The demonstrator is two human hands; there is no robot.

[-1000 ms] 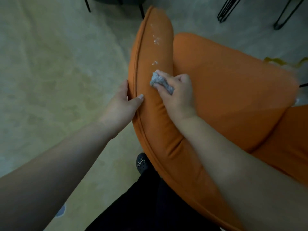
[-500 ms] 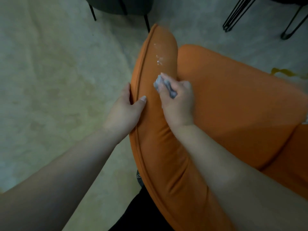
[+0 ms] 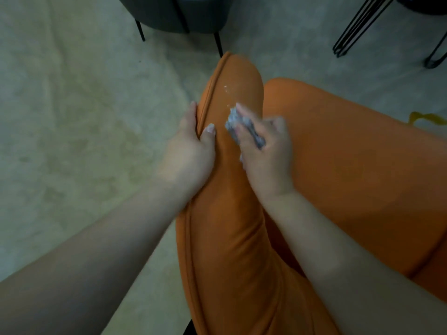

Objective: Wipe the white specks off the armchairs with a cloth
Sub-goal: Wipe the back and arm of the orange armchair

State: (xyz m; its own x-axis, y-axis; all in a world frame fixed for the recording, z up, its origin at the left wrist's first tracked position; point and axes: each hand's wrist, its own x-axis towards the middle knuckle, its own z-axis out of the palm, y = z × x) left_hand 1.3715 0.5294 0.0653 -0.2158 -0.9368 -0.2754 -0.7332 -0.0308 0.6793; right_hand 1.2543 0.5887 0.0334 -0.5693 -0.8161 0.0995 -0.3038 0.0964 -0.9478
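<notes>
Filling most of your view is the orange armchair [image 3: 350, 165], its padded armrest [image 3: 232, 213] running from the bottom of the picture up toward the middle, with the seat cushion lying just to its right. Beyond it spreads a pale, mottled floor [image 3: 72, 117], and at the top edge stands a dark grey chair [image 3: 183, 13] on thin black legs, with black wire legs [image 3: 358, 25] of other furniture at the upper right.

Your left hand [image 3: 188, 151] grips the outer edge of the armrest: the fingers wrap over the piped seam on the far side and the thumb presses on top, so the hand is clamped on the padding. Your right hand [image 3: 263, 151] rests on the top of the same armrest, just beside the left, its fingers curled tightly around a crumpled grey-white cloth [image 3: 235, 123]. The cloth bulges out past your fingertips and touches the orange fabric.

Just ahead of the cloth, farther along the armrest, a small cluster of white specks [image 3: 227, 89] sits on the upholstery, with one more fleck almost touching the cloth's front edge. The right hand is slightly blurred.
</notes>
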